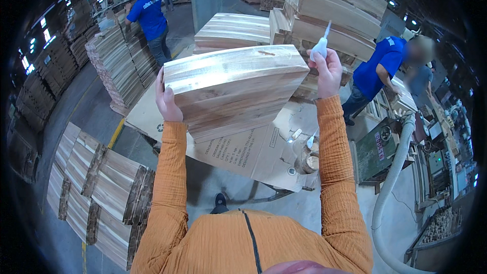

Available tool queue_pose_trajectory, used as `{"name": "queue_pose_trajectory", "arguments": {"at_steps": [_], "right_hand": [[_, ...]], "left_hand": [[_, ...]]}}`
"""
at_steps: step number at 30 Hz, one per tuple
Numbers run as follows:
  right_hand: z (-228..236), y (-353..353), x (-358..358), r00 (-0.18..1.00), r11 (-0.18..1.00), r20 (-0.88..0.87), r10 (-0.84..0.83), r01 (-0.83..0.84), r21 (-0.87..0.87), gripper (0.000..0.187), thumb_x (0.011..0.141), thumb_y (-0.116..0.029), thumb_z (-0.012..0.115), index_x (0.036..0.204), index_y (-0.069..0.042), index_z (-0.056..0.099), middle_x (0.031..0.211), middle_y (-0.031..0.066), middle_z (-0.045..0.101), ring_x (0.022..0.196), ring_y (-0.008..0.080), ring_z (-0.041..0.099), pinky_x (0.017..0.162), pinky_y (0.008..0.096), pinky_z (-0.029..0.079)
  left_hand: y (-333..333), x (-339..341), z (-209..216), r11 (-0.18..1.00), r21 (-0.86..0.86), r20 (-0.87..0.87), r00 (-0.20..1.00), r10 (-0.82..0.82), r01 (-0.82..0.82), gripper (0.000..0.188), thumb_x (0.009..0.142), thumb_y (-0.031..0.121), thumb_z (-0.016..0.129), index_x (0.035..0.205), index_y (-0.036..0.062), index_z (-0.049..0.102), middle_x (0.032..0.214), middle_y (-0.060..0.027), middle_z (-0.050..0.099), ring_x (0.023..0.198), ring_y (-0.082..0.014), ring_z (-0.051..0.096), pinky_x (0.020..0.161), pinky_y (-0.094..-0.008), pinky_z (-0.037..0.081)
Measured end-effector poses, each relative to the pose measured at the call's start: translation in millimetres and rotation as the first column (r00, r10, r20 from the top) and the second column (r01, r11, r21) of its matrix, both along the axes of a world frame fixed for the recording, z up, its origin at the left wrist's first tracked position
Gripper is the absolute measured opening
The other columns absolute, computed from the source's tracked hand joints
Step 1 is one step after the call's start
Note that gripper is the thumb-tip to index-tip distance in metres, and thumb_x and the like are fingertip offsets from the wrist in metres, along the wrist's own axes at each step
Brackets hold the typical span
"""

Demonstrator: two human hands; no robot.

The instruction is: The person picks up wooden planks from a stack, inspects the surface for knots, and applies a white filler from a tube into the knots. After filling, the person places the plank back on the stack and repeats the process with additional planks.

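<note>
A stack of pale and brown wooden panels (238, 94) stands before me on a table covered with flattened cardboard (238, 155). A short dark crack or knot marks the upper face of the top wooden panel (223, 67). My left hand (169, 100) is closed around the left end of this panel, its thumb on the near side and some fingers hidden. Past the right end, my right hand (328, 71) is raised, gripping a small white squeeze bottle (319, 48). The bottle's thin nozzle points upward, apart from the wood.
Small containers (308, 161) stand at the table's right edge. More panels (96, 187) lie stacked at lower left, with tall wood stacks (335, 10) behind. Co-workers in blue shirts stand at far left (149, 18) and right (380, 66). A pale hose (393, 187) curves down at right.
</note>
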State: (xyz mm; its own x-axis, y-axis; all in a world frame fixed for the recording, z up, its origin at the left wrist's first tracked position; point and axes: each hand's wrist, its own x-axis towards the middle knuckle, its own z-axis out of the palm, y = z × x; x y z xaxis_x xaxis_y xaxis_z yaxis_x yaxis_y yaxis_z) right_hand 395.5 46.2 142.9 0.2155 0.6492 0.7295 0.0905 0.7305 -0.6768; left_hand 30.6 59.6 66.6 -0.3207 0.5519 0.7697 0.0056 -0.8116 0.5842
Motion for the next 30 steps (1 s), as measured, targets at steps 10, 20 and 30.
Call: {"name": "queue_pose_trajectory", "arguments": {"at_steps": [10,20,30], "right_hand": [[1.3,15.9,-39.8,0.714,0.954,0.645,-0.274,0.289,0.085,0.038,0.096,-0.035,0.039,0.114,-0.002,0.047,0.113,0.0133,0.061,0.118,0.0295,0.047,0.103,0.0459,0.023],[10.5,34.4,-35.3,0.558,0.976,0.815,-0.157,0.216,0.040,0.039,0.097,-0.038,0.035,0.112,-0.005,0.049,0.127,0.0173,0.051,0.131,0.0309,0.033,0.106,0.0537,0.015],[1.9,20.4,-44.6,0.554,0.947,0.777,-0.299,0.270,0.171,0.035,0.097,-0.035,0.036,0.114,-0.009,0.052,0.119,0.0168,0.056,0.132,0.0300,0.032,0.106,0.0531,0.014]], "left_hand": [[-2.4,-5.2,-3.2,1.000,0.024,-0.002,1.000,-0.017,0.017,0.066,0.086,0.040,0.044,0.132,-0.0077,0.038,0.129,-0.0181,0.047,0.121,-0.0244,0.045,0.103,-0.0338,0.031],[-1.6,-2.3,-4.0,0.998,0.022,0.031,0.997,-0.064,0.063,0.069,0.087,0.042,0.048,0.134,-0.0069,0.036,0.130,-0.0184,0.046,0.122,-0.0242,0.043,0.103,-0.0335,0.029],[-0.1,-5.0,-2.7,0.999,-0.003,0.040,0.998,-0.038,0.039,0.071,0.085,0.044,0.050,0.134,-0.0068,0.036,0.129,-0.0190,0.047,0.121,-0.0247,0.045,0.103,-0.0334,0.031]]}}
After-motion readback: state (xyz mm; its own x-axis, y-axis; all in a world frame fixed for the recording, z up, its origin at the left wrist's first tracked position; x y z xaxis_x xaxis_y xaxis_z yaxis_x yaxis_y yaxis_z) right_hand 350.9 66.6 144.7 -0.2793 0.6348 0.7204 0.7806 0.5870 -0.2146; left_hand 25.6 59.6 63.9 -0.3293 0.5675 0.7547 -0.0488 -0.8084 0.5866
